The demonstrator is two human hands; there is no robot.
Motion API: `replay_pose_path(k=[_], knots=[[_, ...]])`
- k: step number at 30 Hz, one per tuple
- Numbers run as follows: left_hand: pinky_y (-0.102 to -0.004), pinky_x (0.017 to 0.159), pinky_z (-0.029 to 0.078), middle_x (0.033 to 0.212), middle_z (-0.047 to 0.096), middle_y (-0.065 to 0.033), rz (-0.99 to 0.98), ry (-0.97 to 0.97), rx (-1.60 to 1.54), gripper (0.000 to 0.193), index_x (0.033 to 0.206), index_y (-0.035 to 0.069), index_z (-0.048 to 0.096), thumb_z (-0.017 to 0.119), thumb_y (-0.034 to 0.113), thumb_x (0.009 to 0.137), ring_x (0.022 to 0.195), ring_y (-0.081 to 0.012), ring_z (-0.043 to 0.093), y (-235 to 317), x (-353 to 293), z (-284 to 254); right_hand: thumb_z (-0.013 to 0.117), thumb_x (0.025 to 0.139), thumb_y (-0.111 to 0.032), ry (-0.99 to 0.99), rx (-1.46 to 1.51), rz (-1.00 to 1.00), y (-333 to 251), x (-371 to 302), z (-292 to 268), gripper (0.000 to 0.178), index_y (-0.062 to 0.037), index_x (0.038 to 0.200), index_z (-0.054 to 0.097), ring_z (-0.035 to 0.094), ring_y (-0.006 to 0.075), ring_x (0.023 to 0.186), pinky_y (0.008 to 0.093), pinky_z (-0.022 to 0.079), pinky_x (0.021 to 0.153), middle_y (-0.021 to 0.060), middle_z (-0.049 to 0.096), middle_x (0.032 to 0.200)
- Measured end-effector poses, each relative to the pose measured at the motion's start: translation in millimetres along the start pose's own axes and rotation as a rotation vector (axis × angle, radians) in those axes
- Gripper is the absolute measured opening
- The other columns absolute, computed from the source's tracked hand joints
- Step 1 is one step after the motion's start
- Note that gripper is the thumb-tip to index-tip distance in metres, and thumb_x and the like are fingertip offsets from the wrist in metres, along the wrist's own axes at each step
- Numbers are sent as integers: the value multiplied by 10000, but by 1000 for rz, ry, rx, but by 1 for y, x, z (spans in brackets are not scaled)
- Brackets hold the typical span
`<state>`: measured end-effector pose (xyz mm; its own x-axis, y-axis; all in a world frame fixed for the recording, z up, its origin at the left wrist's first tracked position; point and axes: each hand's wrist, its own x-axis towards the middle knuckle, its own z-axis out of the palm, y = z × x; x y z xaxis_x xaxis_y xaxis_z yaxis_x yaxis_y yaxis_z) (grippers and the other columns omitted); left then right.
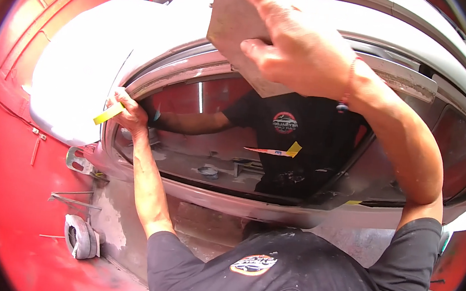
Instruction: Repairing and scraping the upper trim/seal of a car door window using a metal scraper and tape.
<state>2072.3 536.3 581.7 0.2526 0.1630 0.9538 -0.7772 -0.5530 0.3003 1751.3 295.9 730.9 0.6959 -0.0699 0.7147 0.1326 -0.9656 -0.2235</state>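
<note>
My right hand (307, 55) is raised over the car's roof edge, with its thumb and fingers closed on a flat grey-brown sheet (231, 43) that looks like sandpaper or a thin board. My left hand (134, 116) is at the front corner of the car's side window (199, 148), against the pillar. A short strip of yellow tape (108, 113) sticks out from its curled fingers. Whether the tape's far end is stuck to anything, I cannot tell. Above the glass runs the dull, scuffed roof-side frame (175, 74).
A strip with a yellow tape end (277, 150) lies across the dark, reflecting glass. The white front of the car (84, 71) curves away at left. Beside the red wall (13, 154) are a metal stand (76, 198) and a grey tyre-like ring (82, 237).
</note>
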Motion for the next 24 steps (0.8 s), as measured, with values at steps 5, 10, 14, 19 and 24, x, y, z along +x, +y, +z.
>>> replay_pose_path(k=[5,10,14,19,24], knots=[[-453,759,444,892,612,-217,-2,-70,11,344,986,-61,606,423,230,1011,832,-354,585,-7,1,-12,550,848,-55,-250,150,56,-15,-4,-39,442,111,1249,464,647,356,986,394,520,889,317,588,1110],[-460,752,416,831,606,-187,-8,-35,-37,316,875,-29,609,428,201,995,817,-367,556,8,2,-4,521,874,-57,-148,-570,-595,12,0,-17,391,183,1180,475,597,428,1062,427,487,964,373,553,1121],[-463,748,418,834,608,-188,-7,-34,-9,316,873,-21,614,424,200,995,825,-365,561,5,3,-11,542,854,-90,-148,-207,-424,1,-8,-30,594,104,1366,314,615,380,1033,409,488,924,328,585,1084],[-471,740,419,835,606,-203,2,-24,2,324,868,-35,605,421,200,995,825,-378,561,4,3,-4,540,855,-99,-339,270,153,-12,7,-34,630,62,1408,286,637,427,952,436,506,834,316,616,991],[-481,731,416,847,593,-226,-41,-19,24,335,874,-51,590,430,218,994,818,-395,555,-2,0,-4,540,857,-107,-201,141,70,-12,-7,-33,638,47,1421,285,635,410,978,426,499,858,319,613,1022]])
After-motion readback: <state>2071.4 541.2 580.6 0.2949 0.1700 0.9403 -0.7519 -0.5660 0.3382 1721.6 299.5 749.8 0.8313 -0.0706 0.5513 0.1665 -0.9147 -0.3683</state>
